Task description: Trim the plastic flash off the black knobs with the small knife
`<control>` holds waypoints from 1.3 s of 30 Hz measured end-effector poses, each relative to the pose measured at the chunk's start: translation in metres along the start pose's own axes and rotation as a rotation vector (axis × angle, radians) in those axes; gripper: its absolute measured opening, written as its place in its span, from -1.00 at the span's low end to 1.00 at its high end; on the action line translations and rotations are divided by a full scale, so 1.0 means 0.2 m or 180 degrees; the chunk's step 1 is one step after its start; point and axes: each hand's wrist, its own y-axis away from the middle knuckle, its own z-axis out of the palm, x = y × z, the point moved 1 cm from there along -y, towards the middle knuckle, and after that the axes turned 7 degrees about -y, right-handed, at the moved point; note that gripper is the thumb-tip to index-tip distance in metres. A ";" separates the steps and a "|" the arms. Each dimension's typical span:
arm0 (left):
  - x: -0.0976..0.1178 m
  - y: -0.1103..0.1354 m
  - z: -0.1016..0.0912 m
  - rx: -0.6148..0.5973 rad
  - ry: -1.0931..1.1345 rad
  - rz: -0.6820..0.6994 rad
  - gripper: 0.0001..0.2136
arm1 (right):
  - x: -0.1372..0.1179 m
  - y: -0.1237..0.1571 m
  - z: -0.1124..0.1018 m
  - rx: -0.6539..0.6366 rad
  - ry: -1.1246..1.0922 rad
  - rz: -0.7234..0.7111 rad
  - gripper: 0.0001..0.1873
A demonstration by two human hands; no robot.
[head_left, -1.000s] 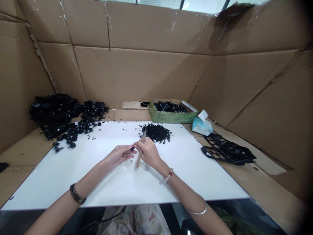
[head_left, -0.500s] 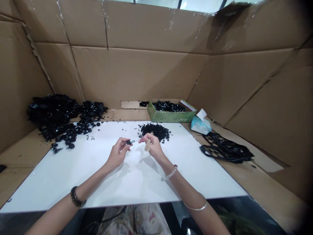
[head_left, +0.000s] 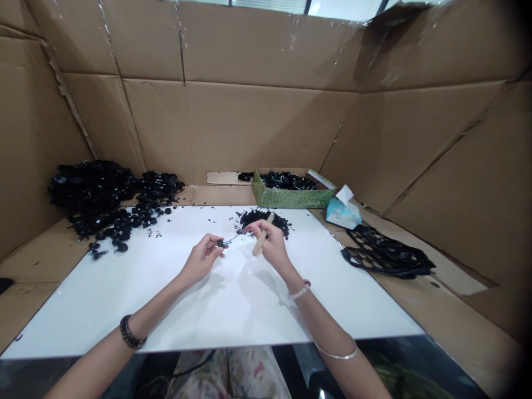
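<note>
My left hand (head_left: 203, 259) is closed in a pinch on a black-headed bolt (head_left: 225, 243), its silvery shank pointing right. My right hand (head_left: 268, 244) is wrapped round the pale wooden handle (head_left: 260, 241) of a tool with a thin metal tip. That tip reaches left toward the bolt's end; I cannot tell whether they touch. Just behind my right hand lies a pile of small black rings or washers (head_left: 279, 221) on the white board (head_left: 178, 321). The fingers hide part of the bolt's head.
Heaps of black round-headed bolts (head_left: 95, 185) lie at the far left. A green box (head_left: 295, 198) of similar dark pieces stands at the back, beside a tissue pack (head_left: 343, 213). A black perforated sheet (head_left: 386, 255) lies at right. Cardboard walls (head_left: 266, 122) enclose the board.
My right hand has moved to the right and slightly up with the wooden-handled tool, its tip drawing away from the bolt. My left hand has stayed nearly in place.
</note>
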 end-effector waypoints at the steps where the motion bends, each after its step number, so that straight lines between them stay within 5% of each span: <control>1: 0.00 0.00 0.01 -0.0053 0.0111 -0.0053 -0.75 | -0.01 0.01 0.03 -0.0070 0.0039 -0.0067 -0.74; 6: 0.00 -0.01 0.01 -0.0404 0.0716 -0.0499 -0.64 | -0.04 0.07 0.14 -0.0310 0.0325 -0.0541 -0.80; 12: 0.01 0.01 0.03 -0.0669 0.1164 -0.0764 -0.65 | -0.03 0.09 0.16 -0.0204 0.0279 -0.0549 -0.79; 21: 0.03 0.02 0.02 -0.0033 0.0411 0.0030 -0.76 | -0.02 0.10 0.17 -0.0350 0.0550 -0.0702 -0.77; 26: 0.03 0.02 0.01 -0.0020 0.0006 0.0251 -0.75 | 0.00 0.11 0.17 -0.0442 0.1259 -0.1364 -0.79; 31: 0.02 0.01 0.02 0.0042 -0.0202 0.0330 -0.80 | 0.02 0.09 0.14 -0.1079 0.2147 -0.2023 -0.76; 39: 0.04 0.03 -0.01 -0.0023 -0.0705 0.0572 -0.80 | 0.03 0.10 0.13 -0.1094 0.1582 -0.1370 -0.77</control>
